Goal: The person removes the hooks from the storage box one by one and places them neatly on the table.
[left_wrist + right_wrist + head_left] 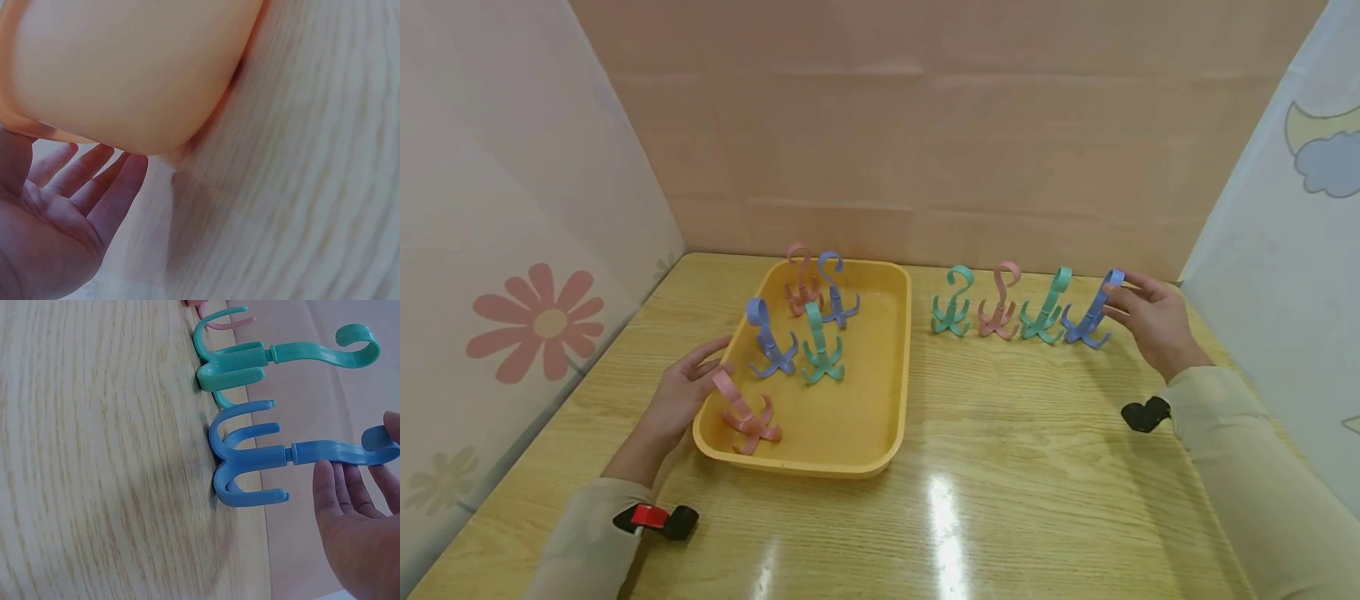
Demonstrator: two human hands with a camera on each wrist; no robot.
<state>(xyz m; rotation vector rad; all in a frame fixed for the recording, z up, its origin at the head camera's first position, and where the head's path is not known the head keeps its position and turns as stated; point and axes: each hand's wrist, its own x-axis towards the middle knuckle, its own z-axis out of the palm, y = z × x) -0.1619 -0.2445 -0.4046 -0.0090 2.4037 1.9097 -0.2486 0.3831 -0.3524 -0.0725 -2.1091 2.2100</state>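
Observation:
At the right end of a row on the table, my right hand (1157, 325) pinches the curled top of a blue four-pronged hook hanger (250, 456). That hanger stands upright with its prongs on the wood. Beside it stand a green hook hanger (1043, 317), a pink hook hanger (998, 308) and another green hook hanger (952, 312). My left hand (679, 396) touches the left rim of a yellow tray (805, 468), its fingers fairly straight in the left wrist view. Close to those fingers, a pink hook hanger (751, 423) leans in the tray's front left corner.
Inside the tray also stand a blue hook hanger (769, 346), a green hook hanger (822, 354), and, further back, a pink hook hanger (801, 287) and a blue hook hanger (835, 300). A peach backdrop (940, 167) rises behind the wooden table (1037, 483).

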